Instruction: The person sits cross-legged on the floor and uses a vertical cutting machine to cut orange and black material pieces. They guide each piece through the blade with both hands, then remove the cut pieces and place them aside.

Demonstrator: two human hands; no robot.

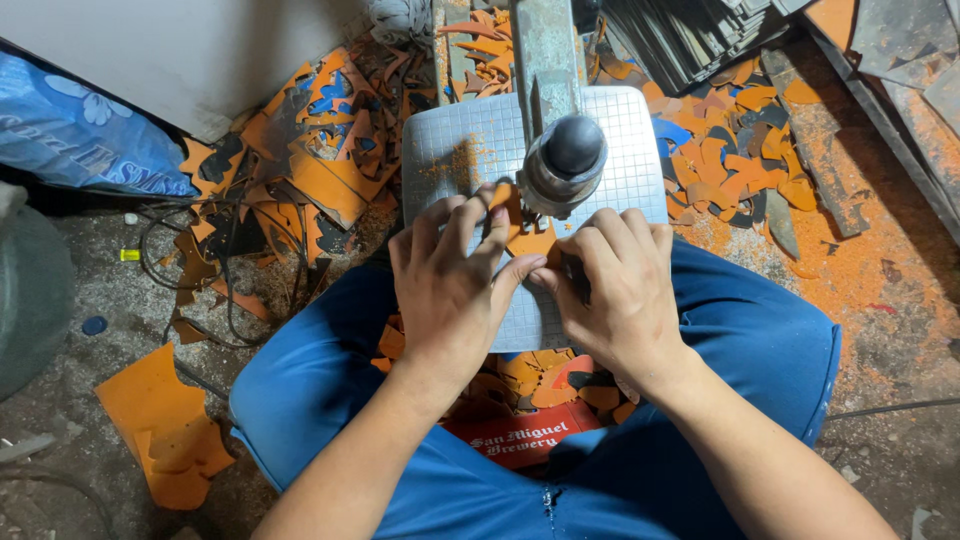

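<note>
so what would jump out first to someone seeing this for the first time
Dead centre, the left hand and right hand press a small orange piece flat on a metal gridded plate, right under the round dark head of a machine. Next is the colour: orange and dark offcuts heaped on the floor behind the plate and to both sides, with more in a red box between the blue-trousered knees.

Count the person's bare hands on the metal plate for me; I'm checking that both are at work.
2. The left hand and the right hand both press a flat orange piece on the grid-patterned silver metal plate.
</note>
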